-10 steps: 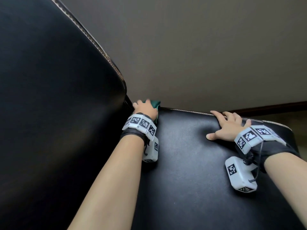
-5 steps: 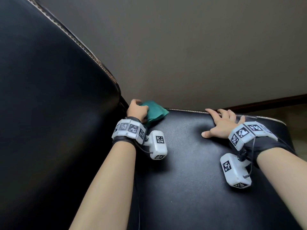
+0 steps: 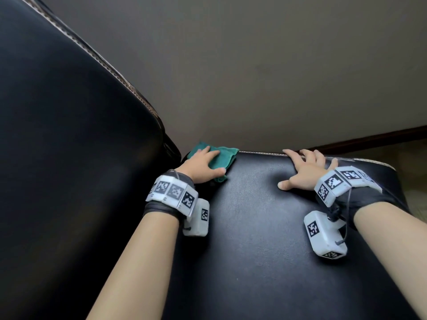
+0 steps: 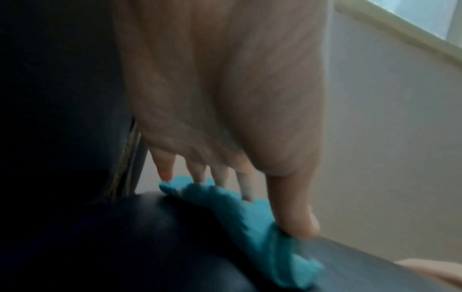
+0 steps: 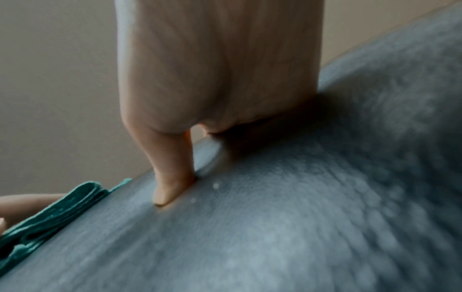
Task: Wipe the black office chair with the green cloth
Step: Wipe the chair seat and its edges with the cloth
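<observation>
Head view, reading from the left: black office chair (image 3: 265, 239) fills the lower frame, its backrest (image 3: 69, 146) rising at the left with a pale stitched seam along its edge. Just right of the backrest, at the seat's far rear corner, lies the green cloth (image 3: 221, 155), folded and bunched, partly over the seat edge. Left hand (image 3: 203, 165) lies flat on top of the cloth, fingers extended toward the backrest, thumb spread out against the cloth's near side; it presses rather than grips. Left wrist view (image 4: 225, 98) adds what the head view hides: four fingertips coming down on the cloth (image 4: 250, 217) from above, thumb (image 4: 292, 213) pinning its right part to the seat, the fabric ruffled under the palm; the picture is blurred. Farther right along the same far edge of the seat, well apart from the cloth, the right hand (image 3: 305, 174) rests with fingers splayed, fingertips at the seat's rim, thumb stretched out toward the cloth. It holds nothing. Right wrist view (image 5: 217, 79) shows the thumb tip (image 5: 167, 189) dimpling the grained leather (image 5: 300, 217), pale specks beside it, and the layered folds of the cloth (image 5: 57, 213) at the far left. Wall (image 3: 254, 65) behind the seat; dark baseboard (image 3: 369, 139) at right.
</observation>
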The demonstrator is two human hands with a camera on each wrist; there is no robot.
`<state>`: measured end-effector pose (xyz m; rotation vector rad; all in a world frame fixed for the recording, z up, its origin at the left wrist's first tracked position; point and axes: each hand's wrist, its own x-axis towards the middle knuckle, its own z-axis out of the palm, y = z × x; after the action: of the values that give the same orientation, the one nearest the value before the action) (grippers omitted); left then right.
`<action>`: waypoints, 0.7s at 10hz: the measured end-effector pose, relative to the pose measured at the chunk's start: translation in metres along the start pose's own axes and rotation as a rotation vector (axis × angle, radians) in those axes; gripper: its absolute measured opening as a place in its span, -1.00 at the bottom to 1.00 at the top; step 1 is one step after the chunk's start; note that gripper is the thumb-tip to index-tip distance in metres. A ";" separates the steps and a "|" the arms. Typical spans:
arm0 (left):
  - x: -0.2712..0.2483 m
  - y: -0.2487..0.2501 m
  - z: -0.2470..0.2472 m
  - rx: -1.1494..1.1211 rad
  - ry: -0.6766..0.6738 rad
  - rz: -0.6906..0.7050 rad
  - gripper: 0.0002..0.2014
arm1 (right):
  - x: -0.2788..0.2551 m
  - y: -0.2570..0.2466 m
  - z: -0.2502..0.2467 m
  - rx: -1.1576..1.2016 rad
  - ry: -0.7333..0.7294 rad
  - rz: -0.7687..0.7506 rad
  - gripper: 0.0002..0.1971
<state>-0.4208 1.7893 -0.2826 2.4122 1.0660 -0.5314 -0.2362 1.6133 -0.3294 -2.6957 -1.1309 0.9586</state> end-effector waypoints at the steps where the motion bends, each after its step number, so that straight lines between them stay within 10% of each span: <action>1: -0.001 -0.009 -0.007 0.113 -0.111 0.032 -0.25 | 0.000 0.000 0.000 0.003 0.003 -0.001 -0.07; 5: 0.019 0.019 0.016 0.197 0.440 -0.243 -0.45 | 0.001 0.001 0.002 0.009 0.013 -0.002 -0.07; 7: 0.004 0.013 0.034 0.057 0.311 0.072 -0.31 | 0.001 0.001 0.002 0.011 0.003 -0.007 -0.06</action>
<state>-0.4140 1.7659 -0.3094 2.6310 1.0929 -0.1664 -0.2358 1.6129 -0.3315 -2.6821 -1.1300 0.9574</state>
